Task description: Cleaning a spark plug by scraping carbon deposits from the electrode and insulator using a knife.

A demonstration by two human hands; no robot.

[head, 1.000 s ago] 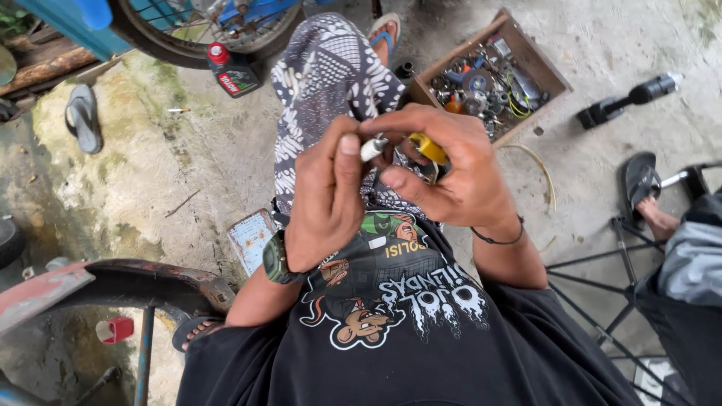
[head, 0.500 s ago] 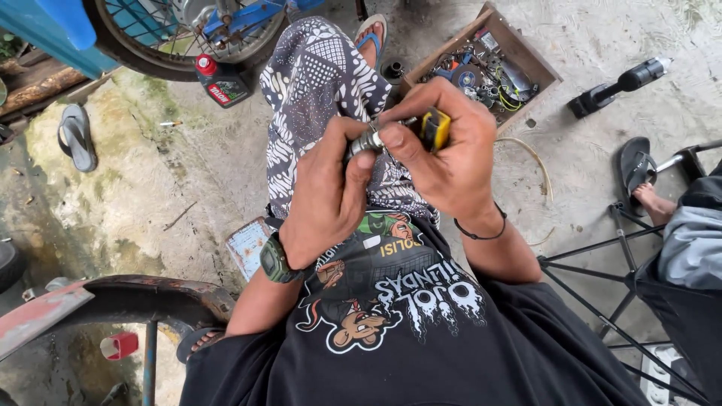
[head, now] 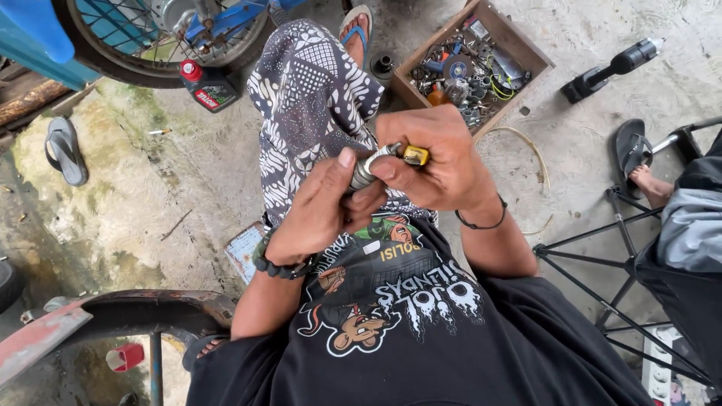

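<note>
Above your lap, your left hand [head: 320, 214] and right hand [head: 440, 162] are both clamped on one small metal part [head: 370, 167] with one yellow-handled tool [head: 415, 155] at its end. Since half a second ago, both hands sit lower against your shirt. Around you: one wooden box of parts [head: 470, 64], one oil bottle [head: 207, 85], one grey sandal [head: 64, 150], one black drill [head: 613, 66].

Hands [head: 391, 188] grip metal part [head: 366, 171] (small).
</note>
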